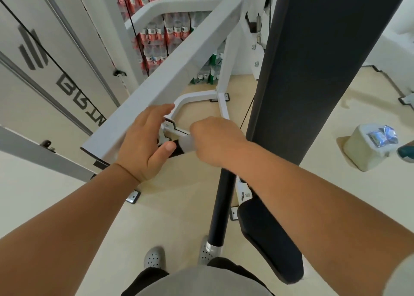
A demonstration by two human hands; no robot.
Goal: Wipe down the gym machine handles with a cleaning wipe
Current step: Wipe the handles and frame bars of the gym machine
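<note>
**Wipe on the handle in the right hand, bare black grip running left toward the open left hand**

A gym machine handle (177, 147) sits in the middle of the view, seen from above at about chest height. Only a short black stretch of it shows. Its long axis seems to run roughly across the view, from one hand to the other, though most of it is covered.

A pale grey cleaning wipe (187, 142) is bunched against the right end of that black stretch. The right hand (215, 141) holds the wipe with fingers curled under and knuckles up, apparently closed round both wipe and handle. This hand is the one already on the handle.

The uncovered part of the handle lies just to the left of the wipe. Any further wiping stroke would probably travel leftward along the axis.

The left hand (143, 143) is at that end, held loose with fingers straight and spread, gripping nothing. Its thumb is just beside the black grip; whether it touches cannot be told. Its fingertips reach toward a white metal bracket (173, 127) above the handle.

Further out, a white frame beam (179, 69) slants from lower left to upper right. A tall black upright pad (309, 67) stands at the right, with a black seat pad (268, 239) below it.
</note>
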